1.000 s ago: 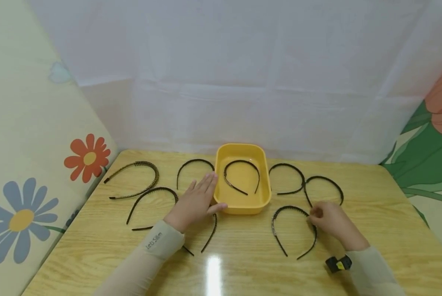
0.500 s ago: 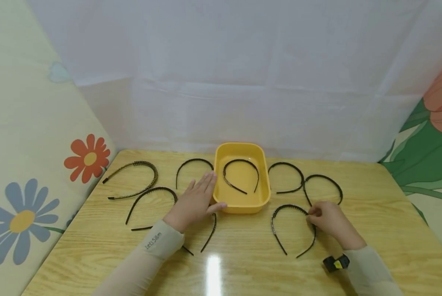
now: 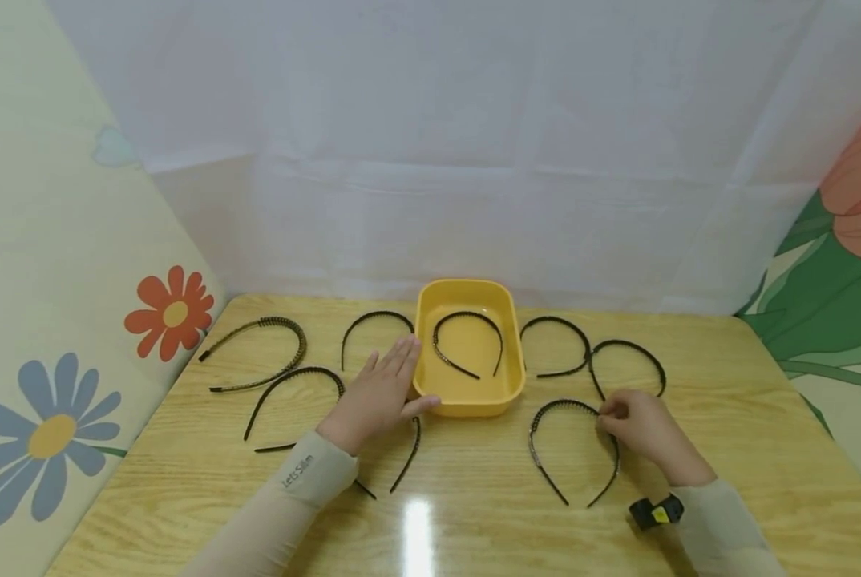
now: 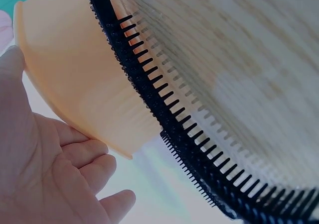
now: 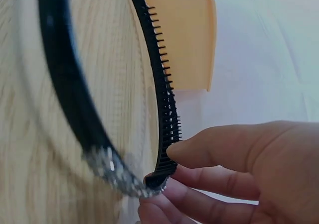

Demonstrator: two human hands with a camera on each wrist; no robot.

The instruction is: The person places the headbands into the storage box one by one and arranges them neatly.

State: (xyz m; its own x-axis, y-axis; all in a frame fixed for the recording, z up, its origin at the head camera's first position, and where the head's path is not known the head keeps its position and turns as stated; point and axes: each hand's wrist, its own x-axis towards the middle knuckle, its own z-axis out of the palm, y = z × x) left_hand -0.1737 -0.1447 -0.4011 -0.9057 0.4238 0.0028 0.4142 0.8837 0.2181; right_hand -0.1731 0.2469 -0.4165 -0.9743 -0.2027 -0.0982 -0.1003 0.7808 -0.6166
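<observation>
My left hand [image 3: 376, 397] lies over the left rim of a yellow plastic box [image 3: 468, 409], fingers extended and thumb at the front corner. One black headband [image 3: 503, 344] lies inside that box. At front right, my right hand [image 3: 644, 430] pinches the right side of a black toothed headband [image 3: 534, 437]. The right wrist view shows thumb and fingertips on this headband [image 5: 158, 79], near a glittery section [image 5: 112, 171]. Another toothed headband [image 4: 144, 92] passes close before the left wrist camera, beside the box wall [image 4: 75, 59]. Part of it is hidden under my left arm in the head view.
More headbands lie on the wooden table [image 3: 474, 497]: a gold-brown one [image 3: 304, 344] at far left, black ones [image 3: 252, 421] near my left arm, and two [image 3: 555, 318] right of the box. A white cloth [image 3: 430, 160] hangs behind. A black-and-yellow device [image 3: 656, 511] sits at my right wrist.
The lower ends of the headband in my right hand have shifted slightly right. Both hands stay nearly where they were.
</observation>
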